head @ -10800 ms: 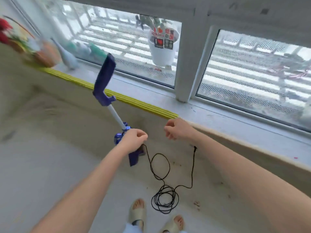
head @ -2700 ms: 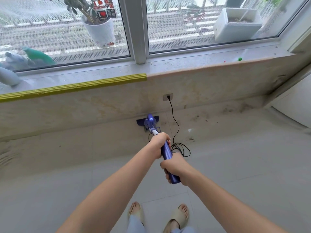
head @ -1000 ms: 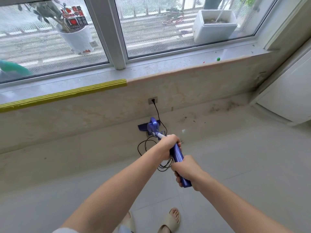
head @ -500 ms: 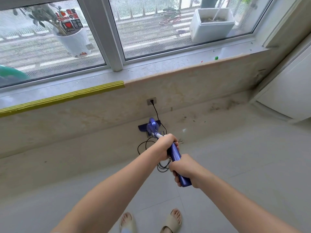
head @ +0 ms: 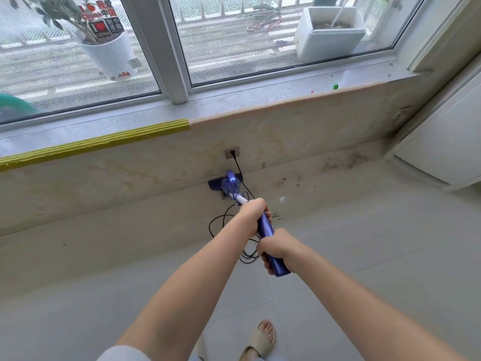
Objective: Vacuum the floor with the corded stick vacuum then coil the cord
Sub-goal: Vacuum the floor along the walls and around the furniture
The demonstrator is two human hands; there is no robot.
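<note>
A: Vacuuming, by the look of it. Both hands are wrapped round the vacuum's (head: 263,225) blue handle: the left hand (head: 252,214) high up, where the white tube meets the grip, the right hand (head: 276,248) lower, near the butt end.

B: Where's the head?

A: The head (head: 216,184) sits on the floor, pushed up against the foot of the low wall, just below the socket (head: 232,153).

B: And the cord?

A: The cord (head: 240,170) is plugged in. It runs down from the socket past the motor body, then lies in loose loops on the floor beneath the hands, partly hidden by them.

B: So coiling hasn't begun.

A: No. I'd judge the floor step is only under way. There's dark debris (head: 291,181) along the wall base to the right of the head, and more grit towards the corner (head: 346,162).

B: Next move, then?

A: Probably sweep the head rightwards along the wall through that dirt, both hands kept firm on the handle.

B: Any snag?

A: The slack loops lie close behind the head. Pulling back carelessly could run over them, so steer clear.
</note>
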